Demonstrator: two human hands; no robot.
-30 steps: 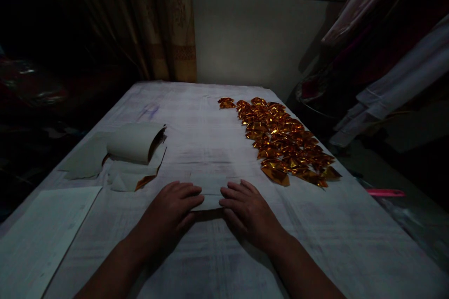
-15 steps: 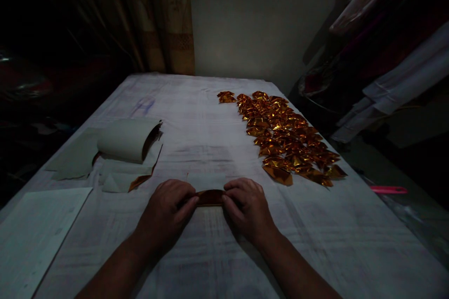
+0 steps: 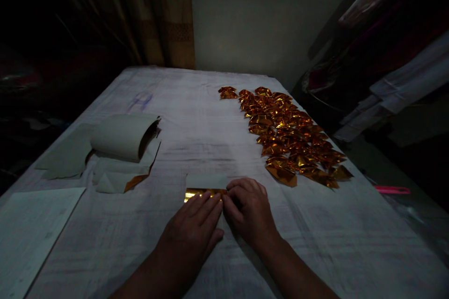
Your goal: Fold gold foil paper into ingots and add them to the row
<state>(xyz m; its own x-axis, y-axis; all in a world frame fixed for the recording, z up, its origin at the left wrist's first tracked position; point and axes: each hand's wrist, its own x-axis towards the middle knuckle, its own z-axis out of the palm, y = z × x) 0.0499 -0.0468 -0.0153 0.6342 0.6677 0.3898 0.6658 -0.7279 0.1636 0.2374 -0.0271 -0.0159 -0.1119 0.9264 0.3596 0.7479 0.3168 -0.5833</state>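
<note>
A sheet of gold foil paper (image 3: 192,193) lies in front of me, its near part folded over so the shiny gold side shows. The pale backing of its far part (image 3: 206,180) is still flat on the cloth. My left hand (image 3: 194,231) is open, its fingers stretched out flat on the gold fold. At the fold's right end my right hand (image 3: 247,208) pinches the paper between thumb and fingers. Many folded gold foil pieces (image 3: 280,126) sit in a cluster beyond my right hand.
Pale-backed foil sheets (image 3: 117,138), some curled over, lie at the left. Nearer me is a white paper sheet (image 3: 38,229). A pink object (image 3: 392,189) shows past the table's right edge, below hanging clothes (image 3: 410,79). A curtain (image 3: 157,18) hangs behind the table.
My left hand has let go of the paper's left end and now lies flat on the fold. The gold fold has flattened. My right hand stays at the right end.
</note>
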